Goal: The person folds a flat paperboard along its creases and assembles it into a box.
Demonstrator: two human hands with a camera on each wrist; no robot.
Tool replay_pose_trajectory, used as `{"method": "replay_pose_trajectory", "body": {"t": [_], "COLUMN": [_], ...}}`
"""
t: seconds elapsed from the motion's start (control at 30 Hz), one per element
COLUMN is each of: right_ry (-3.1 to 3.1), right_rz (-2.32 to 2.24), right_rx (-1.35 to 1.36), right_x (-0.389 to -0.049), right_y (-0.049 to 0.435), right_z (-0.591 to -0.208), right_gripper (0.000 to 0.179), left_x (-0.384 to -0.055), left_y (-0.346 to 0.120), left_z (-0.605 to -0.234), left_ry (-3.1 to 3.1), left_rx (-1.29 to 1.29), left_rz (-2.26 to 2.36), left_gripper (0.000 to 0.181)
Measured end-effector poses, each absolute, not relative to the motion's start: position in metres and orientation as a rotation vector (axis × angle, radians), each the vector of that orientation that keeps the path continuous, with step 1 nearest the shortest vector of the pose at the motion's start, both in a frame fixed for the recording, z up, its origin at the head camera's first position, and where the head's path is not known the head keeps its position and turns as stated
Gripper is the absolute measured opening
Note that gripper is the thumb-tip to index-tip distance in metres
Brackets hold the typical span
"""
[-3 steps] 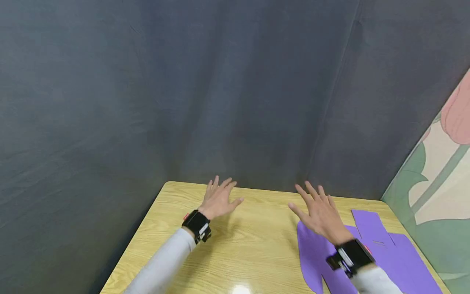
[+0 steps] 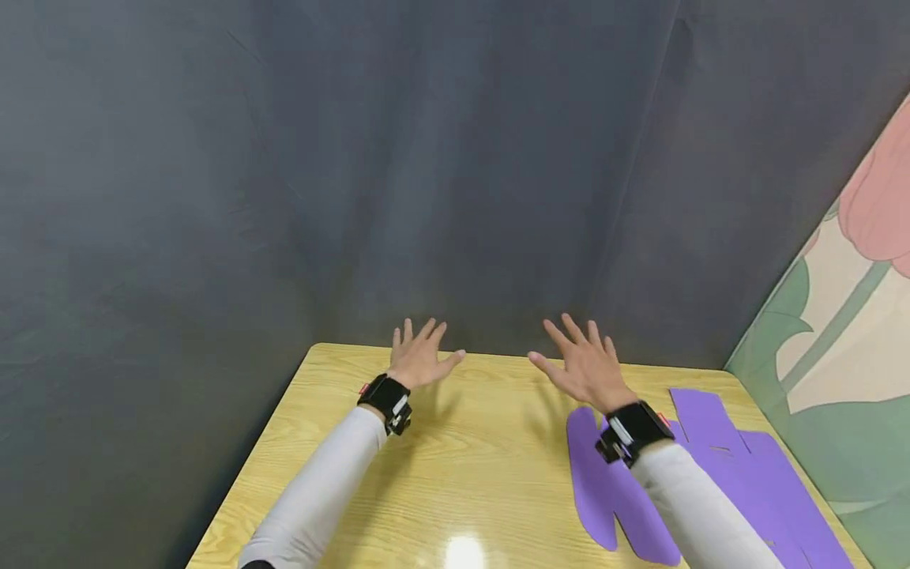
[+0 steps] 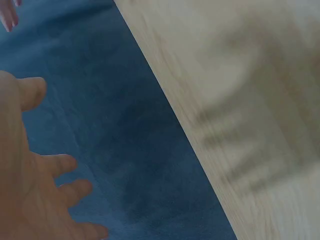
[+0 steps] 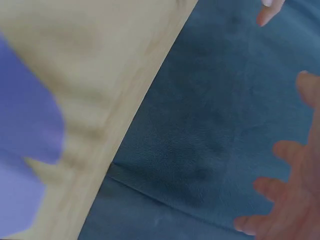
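My left hand hovers over the far edge of the wooden table, fingers spread and holding nothing. To its right, my right hand is also raised with spread fingers and nothing in its grasp. Flat purple sheet pieces with slits and rounded ends lie on the table's right side, partly hidden under my right forearm. In the left wrist view, the left palm appears apart from the tabletop, whose surface carries its shadow. The right wrist view has the right hand beyond the table edge, with rounded purple ends opposite.
A dark grey-blue cloth hangs right behind the table and along its left side. At the right stands a panel with a pink-and-green flower pattern. Black wrist devices are strapped to both wrists.
Both hands have moved a little farther forward, and the right one has also shifted left, toward the other hand. The head view has tilted slightly. The purple pieces stay on the table.
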State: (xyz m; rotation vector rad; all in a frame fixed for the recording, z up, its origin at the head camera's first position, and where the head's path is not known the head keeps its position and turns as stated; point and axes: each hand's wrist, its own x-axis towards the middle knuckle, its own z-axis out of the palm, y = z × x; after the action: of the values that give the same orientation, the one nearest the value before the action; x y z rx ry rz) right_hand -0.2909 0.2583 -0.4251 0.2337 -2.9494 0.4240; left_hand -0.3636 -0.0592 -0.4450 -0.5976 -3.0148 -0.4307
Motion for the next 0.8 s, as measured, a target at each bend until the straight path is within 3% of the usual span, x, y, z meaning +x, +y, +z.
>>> {"method": "replay_pose_trajectory", "body": {"t": [0.13,0.27,0.53,0.8], "right_ry": [-3.009,-3.019,-2.969,-2.957], "right_rz": [0.422,0.437,0.486,0.500], "right_rx": [0.187,0.136,-0.015,-0.164], "right_x": [-0.305,-0.295,-0.257,-0.203], "right_y": [0.247,0.258,0.332,0.404], "right_z": [-0.418,-0.417,-0.431,-0.464], "right_gripper": [0.089,0.090,0.078,0.061], "left_x": [-0.369,-0.364,-0.341,-0.309], "left_y": [-0.055,-0.051,-0.050,-0.042], "left_z": [-0.439,-0.438,-0.452,-0.483], "left_ry": [-3.057,-3.067,-3.018,-3.041], "left_rx": [-0.551,-0.587,-0.678,-0.936], "left_rz": [-0.432,-0.430,-0.456,-0.464], "left_gripper": [0.085,0.086,0.079,0.071]}}
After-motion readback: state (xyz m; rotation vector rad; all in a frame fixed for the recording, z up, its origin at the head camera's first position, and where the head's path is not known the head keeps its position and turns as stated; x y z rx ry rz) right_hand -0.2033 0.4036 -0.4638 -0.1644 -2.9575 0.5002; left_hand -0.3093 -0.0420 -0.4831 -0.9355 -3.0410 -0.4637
